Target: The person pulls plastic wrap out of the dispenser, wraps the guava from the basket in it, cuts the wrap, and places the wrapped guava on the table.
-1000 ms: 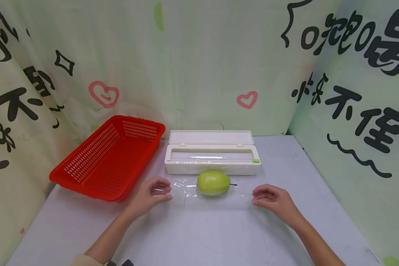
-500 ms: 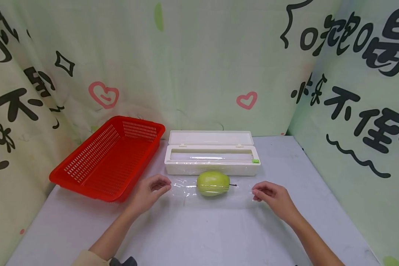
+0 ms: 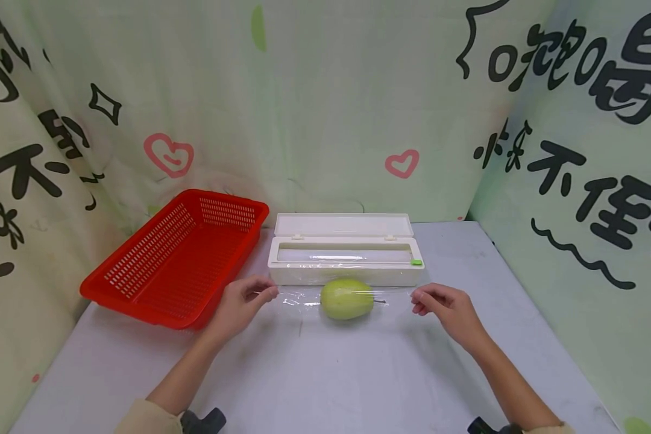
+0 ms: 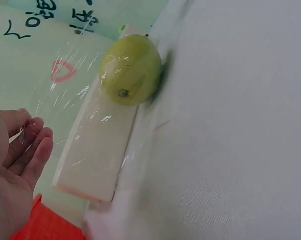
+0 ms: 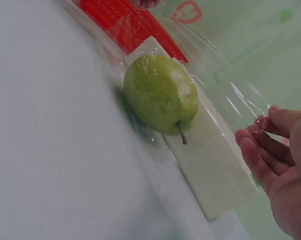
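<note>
Just below the middle of the head view, a green pear (image 3: 346, 300) lies on the worktop (image 3: 336, 380), stem to the right, with clear film (image 3: 302, 299) across it. My left hand (image 3: 244, 302) pinches the film left of centre; my right hand (image 3: 448, 313) pinches it right of centre. Behind the pear sits a white box (image 3: 347, 276), lid folded back; a red basket (image 3: 179, 268) stands at centre left.

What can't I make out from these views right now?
- Underside of the green fruit: head view, hidden by the fruit itself.
- Full outline of the clear film: head view, lost to transparency.
- Most of the left hand: right wrist view, cut off by top edge.
- Most of the red basket: left wrist view, cut off by bottom edge.
</note>
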### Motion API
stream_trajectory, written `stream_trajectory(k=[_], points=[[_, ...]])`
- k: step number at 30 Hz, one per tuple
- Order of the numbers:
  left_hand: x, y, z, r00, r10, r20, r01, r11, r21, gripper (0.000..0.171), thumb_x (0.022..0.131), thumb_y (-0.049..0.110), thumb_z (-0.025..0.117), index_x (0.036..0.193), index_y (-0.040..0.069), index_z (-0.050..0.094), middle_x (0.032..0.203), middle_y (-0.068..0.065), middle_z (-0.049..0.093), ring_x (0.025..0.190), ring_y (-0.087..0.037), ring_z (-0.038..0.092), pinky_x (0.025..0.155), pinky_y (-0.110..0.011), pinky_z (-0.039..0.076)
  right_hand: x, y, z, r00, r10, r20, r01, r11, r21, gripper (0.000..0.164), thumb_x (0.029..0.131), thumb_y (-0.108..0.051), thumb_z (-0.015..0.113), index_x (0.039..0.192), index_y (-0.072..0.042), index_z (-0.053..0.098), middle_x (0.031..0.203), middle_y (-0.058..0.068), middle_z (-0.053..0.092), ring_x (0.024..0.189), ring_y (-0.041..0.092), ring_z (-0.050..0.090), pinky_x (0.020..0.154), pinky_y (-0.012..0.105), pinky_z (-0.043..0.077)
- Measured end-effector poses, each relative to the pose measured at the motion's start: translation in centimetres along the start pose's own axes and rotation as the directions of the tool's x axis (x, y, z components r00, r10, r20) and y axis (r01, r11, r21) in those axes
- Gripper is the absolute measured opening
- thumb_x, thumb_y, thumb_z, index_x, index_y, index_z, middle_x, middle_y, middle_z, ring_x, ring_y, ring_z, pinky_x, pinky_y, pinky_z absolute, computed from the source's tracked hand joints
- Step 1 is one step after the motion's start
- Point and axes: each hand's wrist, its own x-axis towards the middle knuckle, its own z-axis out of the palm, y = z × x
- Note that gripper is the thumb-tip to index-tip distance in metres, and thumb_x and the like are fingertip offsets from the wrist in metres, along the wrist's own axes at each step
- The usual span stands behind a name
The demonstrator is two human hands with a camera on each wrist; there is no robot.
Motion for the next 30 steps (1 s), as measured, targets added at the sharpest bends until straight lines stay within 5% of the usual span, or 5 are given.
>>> stream_trajectory(k=[12,17,25,30], points=[[1.1,0.1,0.1,0.998,0.058,-0.024,-0.058,0.998,-0.006,0.02,0.09,0.022,0.068,0.107,0.011,0.071,0.1,-0.006,0.072,0.092,-0.019,0.067,0.087,-0.028,0.057,1.4,-0.2,-0.3,1.0,-0.003,-0.024,0.003,1.0,0.015,0.026,0.096,-0.021,0.059,0.105,0.002,0.068,0.093,0.021,0.071,0.079,0.014,0.072,0.074,0.02,0.058],[1.6,0.1,0.3,0.999,0.039,-0.034,-0.038,0.999,0.022,0.024,0.09,0.022,0.068,0.11,0.007,0.07,0.102,-0.007,0.072,0.095,-0.02,0.066,0.089,-0.032,0.056,1.9,0.2,-0.5,1.0,-0.009,-0.024,0.01,0.999,0.035,0.029,0.096,-0.021,0.059,0.106,0.005,0.067,0.095,0.021,0.072,0.083,0.016,0.073,0.076,0.02,0.058],[2.3,-0.2,0.6,0.999,-0.005,-0.04,0.007,0.999,0.049,0.026,0.09,0.023,0.068,0.11,0.008,0.07,0.103,-0.006,0.072,0.094,-0.02,0.067,0.09,-0.034,0.056,2.6,0.3,-0.5,0.999,0.012,-0.037,-0.011,1.0,0.025,0.032,0.095,-0.021,0.061,0.111,0.006,0.066,0.097,0.024,0.072,0.08,0.003,0.071,0.076,0.02,0.058],[2.7,-0.5,0.7,0.999,-0.023,-0.036,0.024,0.999,0.042,0.024,0.09,0.024,0.069,0.109,0.009,0.07,0.102,-0.006,0.072,0.095,-0.023,0.068,0.09,-0.036,0.056,3.0,0.9,-0.3,0.998,0.029,-0.063,-0.028,1.0,0.008,0.029,0.093,-0.02,0.064,0.109,0.004,0.069,0.092,0.023,0.073,0.076,0.012,0.073,0.073,0.018,0.057]])
